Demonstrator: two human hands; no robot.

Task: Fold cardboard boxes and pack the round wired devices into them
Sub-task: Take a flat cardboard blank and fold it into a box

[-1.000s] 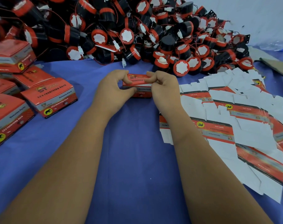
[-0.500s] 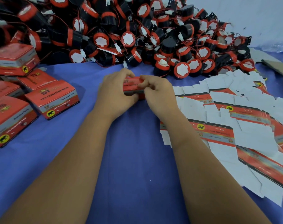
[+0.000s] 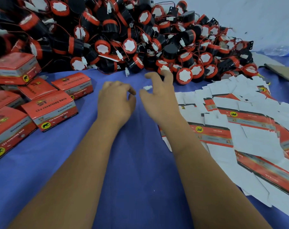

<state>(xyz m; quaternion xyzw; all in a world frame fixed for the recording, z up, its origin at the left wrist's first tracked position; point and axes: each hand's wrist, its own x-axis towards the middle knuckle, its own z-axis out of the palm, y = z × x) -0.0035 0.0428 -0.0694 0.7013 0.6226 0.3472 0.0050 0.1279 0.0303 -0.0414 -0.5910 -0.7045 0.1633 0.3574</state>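
From the head camera, both forearms reach forward over a blue surface [image 3: 137, 162]. The left hand [image 3: 114, 100] hangs just above the cloth with its fingers loosely curled, and it holds nothing. The right hand [image 3: 158, 98] is a little further forward, its fingers spread and bent, also with nothing in it; its fingertips come close to the front edge of the pile. A small white connector [image 3: 147, 87] shows in the gap between thumb and fingers of the right hand, and I cannot tell if the hand touches it.

Behind the hands, along the far side of the surface, lies a big heap of round wired devices [image 3: 128, 45], black bodies with red rings and white faces, thin red wires and white plugs mixed among them. At the left stand several folded boxes [image 3: 49, 111], red and grey with a yellow elephant mark, closed and crowded together; one of them [image 3: 73, 85] lies nearest the left hand. At the right, a wide scatter of flat box blanks [image 3: 239, 126] overlaps on the cloth, mostly white side up, and the right forearm passes over its near edge. A clear plastic bottle [image 3: 279, 51] lies far right by the wall.
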